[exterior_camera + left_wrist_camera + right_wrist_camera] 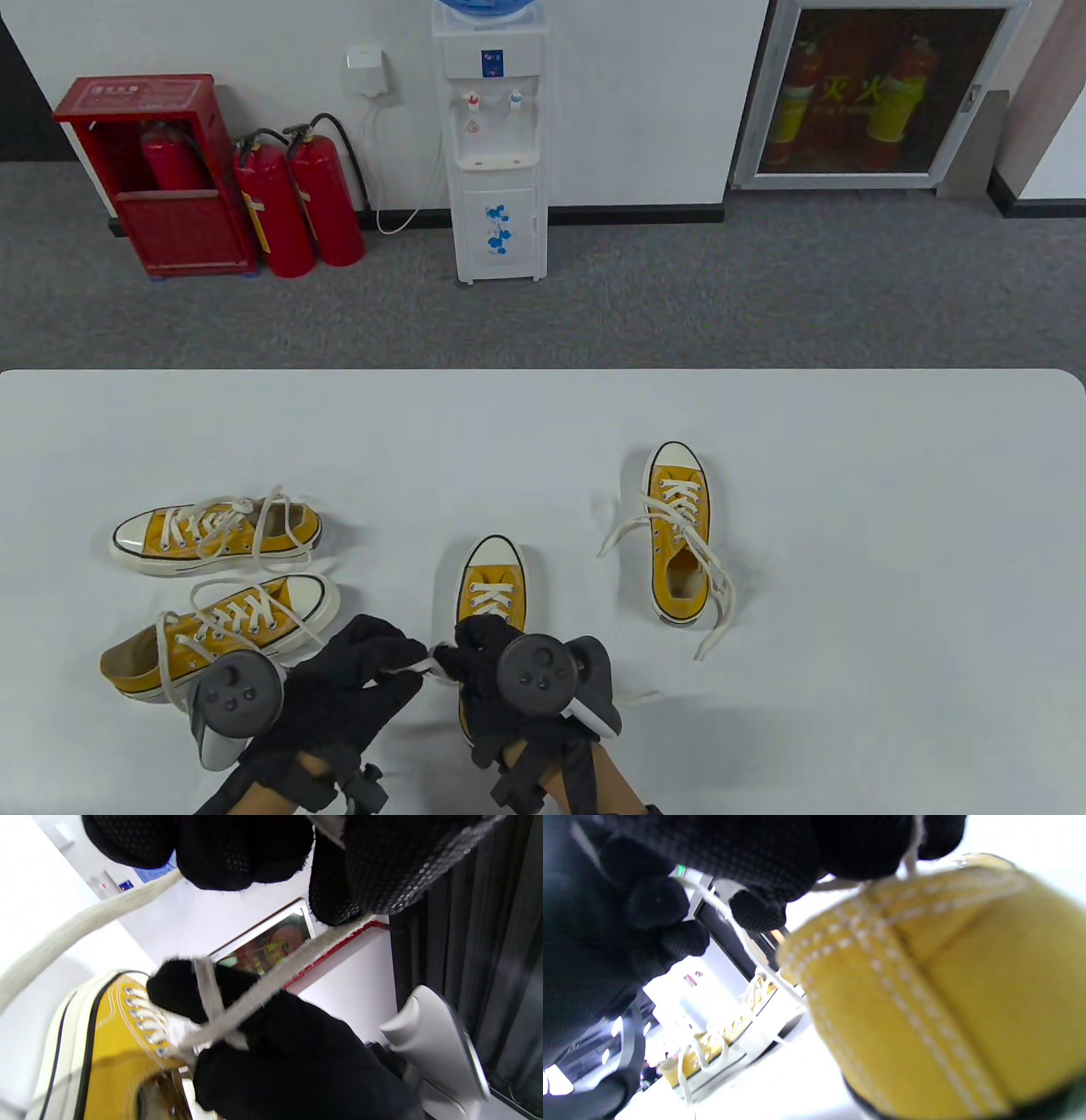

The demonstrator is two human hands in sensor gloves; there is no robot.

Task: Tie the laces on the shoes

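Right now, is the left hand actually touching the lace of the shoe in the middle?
Touching. In the left wrist view the left hand's fingertips pinch the white lace, which runs taut down to the middle shoe.

Left grip (356, 679), right grip (488, 671) both curled, pinching, close together.

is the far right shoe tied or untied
Untied: the far right shoe has loose lace ends trailing onto the table, no bow.
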